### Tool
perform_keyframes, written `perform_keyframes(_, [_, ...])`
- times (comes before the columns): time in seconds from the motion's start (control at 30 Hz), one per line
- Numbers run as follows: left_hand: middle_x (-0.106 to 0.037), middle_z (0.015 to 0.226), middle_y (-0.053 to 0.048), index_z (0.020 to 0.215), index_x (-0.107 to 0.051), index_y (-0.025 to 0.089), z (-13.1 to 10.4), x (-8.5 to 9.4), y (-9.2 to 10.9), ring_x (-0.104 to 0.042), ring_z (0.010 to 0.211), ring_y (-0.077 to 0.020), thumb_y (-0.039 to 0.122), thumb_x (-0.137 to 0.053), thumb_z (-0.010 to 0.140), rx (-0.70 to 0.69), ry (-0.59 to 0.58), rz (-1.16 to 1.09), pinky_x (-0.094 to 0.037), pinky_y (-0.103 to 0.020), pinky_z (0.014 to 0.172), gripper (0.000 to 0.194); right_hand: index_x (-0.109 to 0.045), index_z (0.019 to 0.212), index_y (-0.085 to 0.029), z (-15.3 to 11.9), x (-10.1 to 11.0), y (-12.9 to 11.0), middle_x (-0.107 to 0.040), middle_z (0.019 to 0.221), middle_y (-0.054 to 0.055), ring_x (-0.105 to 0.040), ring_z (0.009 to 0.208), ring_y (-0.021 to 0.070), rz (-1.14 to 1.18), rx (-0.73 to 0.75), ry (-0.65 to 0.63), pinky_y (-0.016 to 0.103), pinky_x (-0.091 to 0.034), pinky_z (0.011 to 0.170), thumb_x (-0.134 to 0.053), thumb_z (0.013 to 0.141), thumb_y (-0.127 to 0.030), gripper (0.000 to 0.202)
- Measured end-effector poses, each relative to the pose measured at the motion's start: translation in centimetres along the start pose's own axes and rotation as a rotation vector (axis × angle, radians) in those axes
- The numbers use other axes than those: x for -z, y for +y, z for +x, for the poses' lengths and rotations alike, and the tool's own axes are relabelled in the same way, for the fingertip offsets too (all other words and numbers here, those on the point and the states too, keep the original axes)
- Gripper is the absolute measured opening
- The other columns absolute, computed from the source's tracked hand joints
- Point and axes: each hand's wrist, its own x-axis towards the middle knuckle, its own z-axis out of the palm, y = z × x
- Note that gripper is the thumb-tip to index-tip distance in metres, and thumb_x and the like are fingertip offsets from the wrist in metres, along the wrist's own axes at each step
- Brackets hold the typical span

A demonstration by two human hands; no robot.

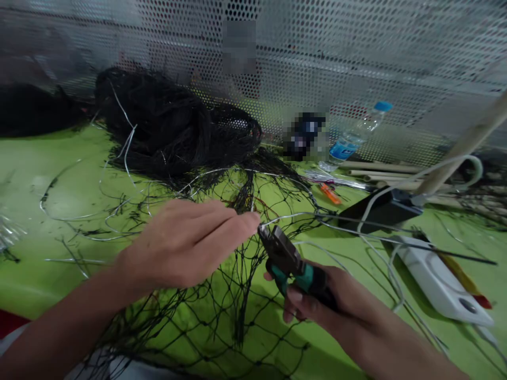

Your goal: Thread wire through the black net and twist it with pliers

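Conceivably, the left hand (184, 243), its grip hidden from view, could be nipped by the pliers (285, 251) clasped in the right hand (341, 306), their tips lying just beside its fingers (233, 224).

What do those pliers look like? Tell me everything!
The pliers have dark, metal-looking jaws and black-and-green handles. The right hand holds the handles, and they point up and left, near the left hand. The jaws look parted, with a silvery wire by their tips; touching or not, I can't tell.
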Motion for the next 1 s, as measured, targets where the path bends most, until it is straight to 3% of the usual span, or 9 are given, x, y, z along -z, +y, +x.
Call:
perform_keyframes(0.17, [-0.071, 0.074, 0.001, 0.11, -0.062, 0.007, 0.2, -0.3, 0.7, -0.064, 0.062, -0.0135, 0.007, -0.067, 0.096, -0.038, 0.005, 0.054, -0.044, -0.032, 0.05, 0.015, -0.073, 0.113, -0.025, -0.5, -1.0, 0.2, -0.077, 0.08, 0.002, -0.072, 0.073, 0.0224, -0.049, -0.098, 0.018, 0.031, -0.061, 0.061, -0.061, 0.095, -0.054, 0.036])
perform_keyframes(0.33, [-0.071, 0.074, 0.0, 0.109, -0.062, 0.006, 0.2, -0.5, 1.0, -0.065, 0.061, -0.0135, 0.006, -0.068, 0.095, -0.066, -0.02, 0.11, -0.046, -0.031, 0.05, 0.015, -0.069, 0.093, -0.025, 0.0, -1.4, -0.9, -0.069, 0.069, 0.001, -0.061, 0.06, 0.0191, -0.013, -0.076, 0.009, 0.028, -0.047, 0.048, -0.055, 0.098, -0.051, 0.031])
perform_keyframes(0.5, [-0.07, 0.07, 0.0, 0.109, -0.061, 0.005, 0.6, -0.6, 1.0, -0.064, 0.058, -0.0127, 0.005, -0.055, 0.101, -0.129, -0.084, 0.19, -0.046, -0.029, 0.047, 0.01, -0.063, 0.085, -0.024, 0.5, -1.8, -1.5, -0.061, 0.065, -0.001, -0.044, 0.052, 0.0143, -0.103, -0.075, 0.024, 0.027, -0.035, 0.044, -0.057, 0.096, -0.037, 0.019])
perform_keyframes(0.73, [-0.074, 0.074, -0.004, 0.11, -0.06, 0.002, 0.5, -0.8, 0.4, -0.069, 0.062, -0.0164, 0.005, -0.054, 0.102, -0.205, -0.144, 0.233, -0.048, -0.031, 0.045, 0.01, -0.055, 0.074, -0.024, 0.1, -2.0, -0.9, -0.056, 0.062, -0.002, -0.043, 0.053, 0.014, -0.053, -0.026, 0.032, 0.026, -0.036, 0.045, -0.054, 0.095, -0.034, 0.023])
perform_keyframes(1.0, [-0.072, 0.073, -0.004, 0.106, -0.062, 0.005, 0.3, -1.2, 0.0, -0.068, 0.062, -0.0156, 0.003, -0.052, 0.101, -0.23, -0.207, 0.258, -0.047, -0.03, 0.047, 0.011, -0.064, 0.096, -0.024, 0.1, -2.3, -0.4, -0.063, 0.072, 0.0, -0.054, 0.062, 0.0184, -0.016, -0.12, -0.059, 0.029, -0.044, 0.053, -0.052, 0.095, -0.039, 0.019])
